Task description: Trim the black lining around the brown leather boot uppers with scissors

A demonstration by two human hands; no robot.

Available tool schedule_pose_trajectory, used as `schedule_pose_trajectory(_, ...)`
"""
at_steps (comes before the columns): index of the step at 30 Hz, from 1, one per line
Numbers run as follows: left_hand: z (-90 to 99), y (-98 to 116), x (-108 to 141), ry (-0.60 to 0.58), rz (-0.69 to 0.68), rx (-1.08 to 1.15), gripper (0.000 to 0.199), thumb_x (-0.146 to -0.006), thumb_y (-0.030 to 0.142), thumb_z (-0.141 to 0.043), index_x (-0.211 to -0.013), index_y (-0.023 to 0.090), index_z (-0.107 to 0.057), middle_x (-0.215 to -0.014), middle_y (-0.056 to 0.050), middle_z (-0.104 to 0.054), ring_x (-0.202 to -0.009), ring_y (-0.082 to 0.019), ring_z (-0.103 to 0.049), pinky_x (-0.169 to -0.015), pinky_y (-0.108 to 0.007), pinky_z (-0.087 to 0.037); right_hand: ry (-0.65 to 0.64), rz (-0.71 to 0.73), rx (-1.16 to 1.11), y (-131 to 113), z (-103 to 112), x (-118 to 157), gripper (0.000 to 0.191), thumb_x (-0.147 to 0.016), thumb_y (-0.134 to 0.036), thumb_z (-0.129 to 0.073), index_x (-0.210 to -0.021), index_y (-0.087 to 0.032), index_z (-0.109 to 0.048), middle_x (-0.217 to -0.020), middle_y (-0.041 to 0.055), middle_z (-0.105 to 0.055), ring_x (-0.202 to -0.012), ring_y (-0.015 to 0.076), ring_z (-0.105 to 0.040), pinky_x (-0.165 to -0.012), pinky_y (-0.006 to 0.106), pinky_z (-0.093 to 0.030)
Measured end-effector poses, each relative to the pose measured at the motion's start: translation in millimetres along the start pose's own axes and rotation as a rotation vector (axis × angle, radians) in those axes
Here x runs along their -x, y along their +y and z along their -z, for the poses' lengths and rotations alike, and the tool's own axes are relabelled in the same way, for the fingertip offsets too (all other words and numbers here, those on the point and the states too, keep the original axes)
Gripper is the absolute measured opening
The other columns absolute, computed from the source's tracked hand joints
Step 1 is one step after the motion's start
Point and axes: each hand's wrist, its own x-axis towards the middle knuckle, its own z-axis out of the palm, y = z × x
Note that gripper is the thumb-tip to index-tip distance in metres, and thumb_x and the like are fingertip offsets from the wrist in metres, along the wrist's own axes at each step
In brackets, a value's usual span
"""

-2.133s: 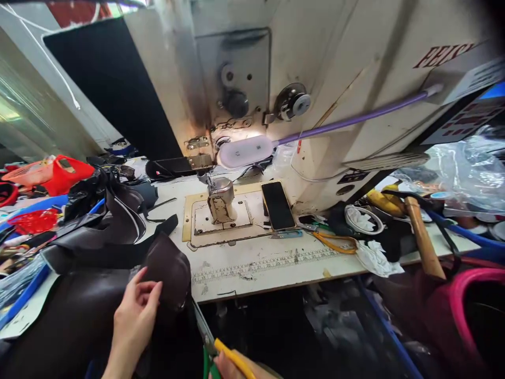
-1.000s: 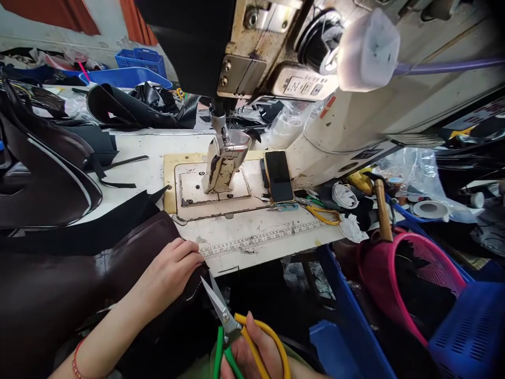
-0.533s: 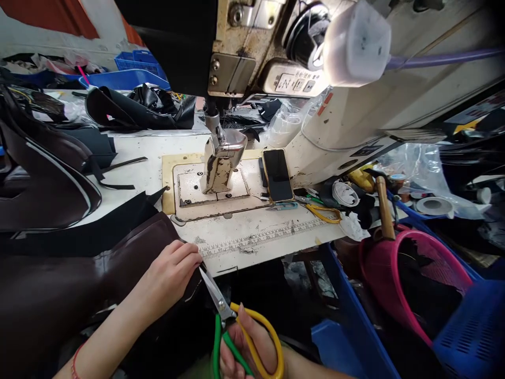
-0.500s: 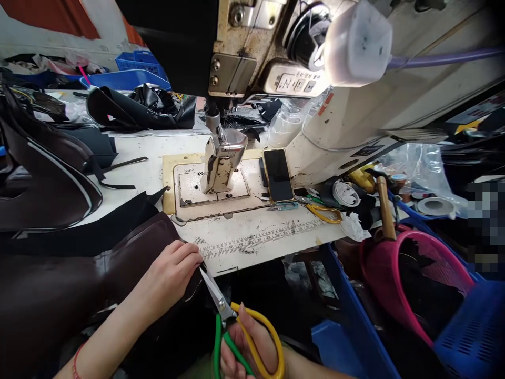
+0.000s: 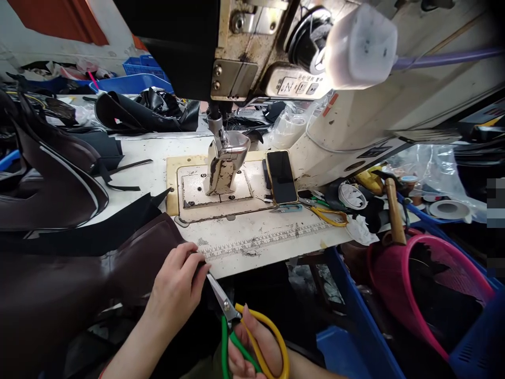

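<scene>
My right hand (image 5: 260, 347) grips a pair of scissors (image 5: 225, 304) by its loops, one green and one yellow. The blades point up and left, with their tips at the fingers of my left hand (image 5: 175, 287). That hand is closed, pinching the edge of a dark brown leather piece (image 5: 138, 258) at the table's front edge. What lies right between the fingertips and blade tips is mostly hidden. The leather spreads left over a black sheet (image 5: 94, 231).
A sewing machine post (image 5: 223, 168) stands ahead beneath the machine head (image 5: 236, 79). A phone (image 5: 282, 176), yellow-handled snips (image 5: 329, 216) and a printed ruler scale (image 5: 260, 243) are on the table (image 5: 232, 266). To the right are a pink basket (image 5: 410, 295) and a wooden handle (image 5: 394, 210).
My left hand has shifted slightly right, its fingers more bent and the wrist steeper. The scissors have moved a little right with my right hand. The view has turned slightly left.
</scene>
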Motion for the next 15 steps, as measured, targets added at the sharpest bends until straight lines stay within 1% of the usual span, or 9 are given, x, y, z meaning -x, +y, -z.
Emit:
schedule_pose_trajectory(2,-5.0,5.6,1.9,0.048,0.068,-0.047,0.02,-0.088,0.036,-0.059,-0.095,0.017,-0.057,-0.104,-0.012,-0.052,-0.093,-0.025,-0.056,-0.078,-0.039,-0.052,0.139,-0.025,0.136,-0.2,-2.3,0.7,0.077,-0.08,-0.086,-0.03,-0.056,-0.015,-0.051,-0.035,-0.0056,-0.035,-0.022,0.0062,-0.028,-0.022,0.017,-0.018)
schedule_pose_trajectory(4,-9.4,8.6,2.4,0.075,0.1,-0.089,0.022,-0.086,0.038,-0.061,-0.093,0.018,-0.055,-0.097,-0.011,-0.05,-0.089,-0.026,-0.055,-0.075,-0.04,-0.052,0.329,-0.053,0.403,-7.9,-10.6,6.4,0.078,-0.076,-0.088,-0.03,-0.054,-0.016,-0.051,-0.036,-0.0051,-0.036,-0.027,0.006,-0.03,-0.027,0.018,-0.022)
schedule_pose_trajectory(6,-12.7,8.4,2.4,0.096,0.096,-0.081,0.013,-0.089,0.031,-0.057,-0.091,0.018,-0.052,-0.091,-0.008,-0.05,-0.084,-0.024,-0.054,-0.073,-0.039,-0.05,0.532,-0.104,0.784,-25.7,-25.7,18.2,0.075,-0.074,-0.087,-0.038,-0.055,-0.016,-0.051,-0.041,-0.0046,-0.038,-0.035,0.0056,-0.033,-0.034,0.018,-0.024)
schedule_pose_trajectory(7,-14.0,7.2,2.6,0.111,0.09,-0.059,0.009,-0.09,0.027,-0.054,-0.091,0.019,-0.051,-0.09,-0.008,-0.05,-0.083,-0.023,-0.054,-0.073,-0.038,-0.05,0.626,-0.132,0.999,-38.2,-35.6,25.6,0.07,-0.074,-0.083,-0.047,-0.056,-0.015,-0.052,-0.045,-0.0045,-0.038,-0.039,0.0056,-0.034,-0.038,0.019,-0.025)
schedule_pose_trajectory(9,-16.5,3.5,3.4,0.142,0.084,-0.015,0.008,-0.091,0.024,-0.053,-0.096,0.018,-0.051,-0.093,-0.008,-0.051,-0.085,-0.022,-0.055,-0.075,-0.037,-0.049,0.837,-0.133,1.391,-68.1,-57.6,40.5,0.057,-0.071,-0.069,-0.066,-0.057,-0.016,-0.05,-0.051,-0.0051,-0.038,-0.047,0.0066,-0.034,-0.044,0.021,-0.025)
schedule_pose_trajectory(11,-18.9,-0.4,4.7,0.163,0.069,-0.006,0.011,-0.092,0.025,-0.053,-0.099,0.017,-0.052,-0.096,-0.009,-0.052,-0.086,-0.023,-0.055,-0.074,-0.036,-0.048,1.033,-0.017,1.773,-100.4,-77.5,50.0,0.045,-0.067,-0.054,-0.077,-0.061,-0.017,-0.052,-0.062,-0.002,-0.047,-0.057,0.011,-0.043,-0.053,0.024,-0.032)
schedule_pose_trajectory(13,-20.9,-3.3,6.1,0.161,0.05,-0.03,0.009,-0.092,0.027,-0.052,-0.096,0.018,-0.053,-0.096,-0.01,-0.052,-0.084,-0.023,-0.055,-0.072,-0.036,-0.047,1.191,0.092,2.078,-130.2,-89.2,50.4,0.031,-0.072,-0.042,-0.076,-0.078,-0.016,-0.059,-0.081,0.0046,-0.057,-0.071,0.0182,-0.052,-0.063,0.029,-0.041)
schedule_pose_trajectory(14,-21.7,-4.2,6.7,0.155,0.037,-0.044,0.008,-0.092,0.027,-0.052,-0.092,0.019,-0.053,-0.095,-0.009,-0.051,-0.083,-0.022,-0.055,-0.072,-0.036,-0.047,1.225,0.135,2.193,-143.0,-91.2,47.1,0.028,-0.074,-0.035,-0.074,-0.088,-0.016,-0.06,-0.09,0.0076,-0.058,-0.079,0.0214,-0.055,-0.068,0.032,-0.044)
schedule_pose_trajectory(15,-22.5,-4.8,7.3,0.151,0.026,-0.055,0.009,-0.092,0.028,-0.052,-0.089,0.02,-0.053,-0.094,-0.009,-0.051,-0.082,-0.022,-0.055,-0.071,-0.037,-0.047,1.227,0.18,2.277,-153.9,-91.0,42.1,0.03,-0.074,-0.028,-0.073,-0.097,-0.015,-0.059,-0.098,0.01,-0.057,-0.085,0.0236,-0.056,-0.071,0.033,-0.046)
